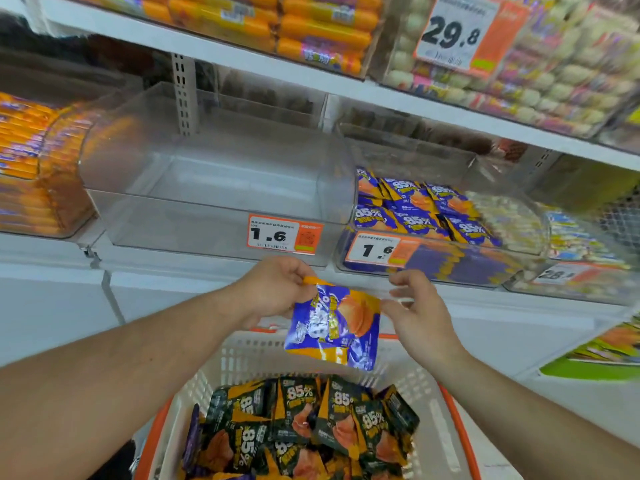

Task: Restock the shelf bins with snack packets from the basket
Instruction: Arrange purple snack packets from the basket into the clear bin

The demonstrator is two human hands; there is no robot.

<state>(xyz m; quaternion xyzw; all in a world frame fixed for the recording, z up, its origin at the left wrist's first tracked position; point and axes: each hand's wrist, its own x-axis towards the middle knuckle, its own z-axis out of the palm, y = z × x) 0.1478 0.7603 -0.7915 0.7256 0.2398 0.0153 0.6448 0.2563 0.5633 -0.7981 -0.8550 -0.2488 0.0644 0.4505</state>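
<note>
Head cam: mid-restock. One blue snack packet (pixel 334 327) is up out of the basket (pixel 453 407), hanging above it at 6 o'clock. The left hand (pixel 277 289) pinches its top corner, while the right hand (pixel 417 315) touches the right edge, fingers loosely spread. Next move, I'd guess: lift it toward 1 o'clock into the bin of matching blue packets (pixel 426 211); the empty clear bin (pixel 214 188) sits at 11.

Price tag (pixel 284 234) on the clear bin reads 1.6; tag (pixel 377 250) on the next bin also 1.6; upper sign (pixel 457 31) reads 29.8; held packet (pixel 334 327) and basket packets (pixel 304 420) show 85%
</note>
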